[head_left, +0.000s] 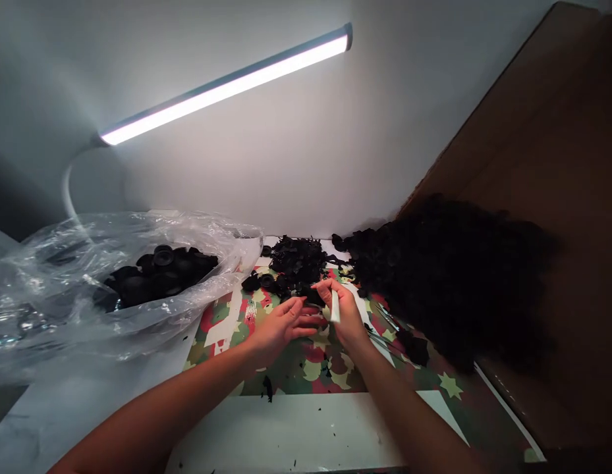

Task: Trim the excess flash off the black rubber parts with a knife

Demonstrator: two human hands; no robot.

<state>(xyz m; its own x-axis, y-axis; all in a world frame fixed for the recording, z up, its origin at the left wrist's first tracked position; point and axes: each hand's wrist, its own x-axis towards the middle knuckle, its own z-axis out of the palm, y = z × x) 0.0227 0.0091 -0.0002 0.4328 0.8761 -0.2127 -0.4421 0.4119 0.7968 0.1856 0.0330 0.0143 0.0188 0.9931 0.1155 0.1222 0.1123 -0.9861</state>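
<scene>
My left hand [290, 321] is over the patterned sheet, palm turned inward, fingers stretched out and apart. I see nothing held in it. Close beside it, my right hand [346, 315] is closed around a slim tool with a pale handle [335, 307]. The working end of that tool cannot be made out. Just beyond both hands lie black rounded rubber-like pieces [267, 283] and a heap of thin black scraps [298, 255]. The camouflage-and-star patterned sheet [306, 378] lies under the hands, with small black bits scattered on it.
On the left, a clear plastic bag [226, 230] holds black round cupped parts [162, 273]. A large pile of black pieces [434, 276] fills the right, against a cardboard panel [572, 197]. A lit tube lamp [231, 85] hangs above on a bent neck. Thin rods [385, 334] lie right of my hand.
</scene>
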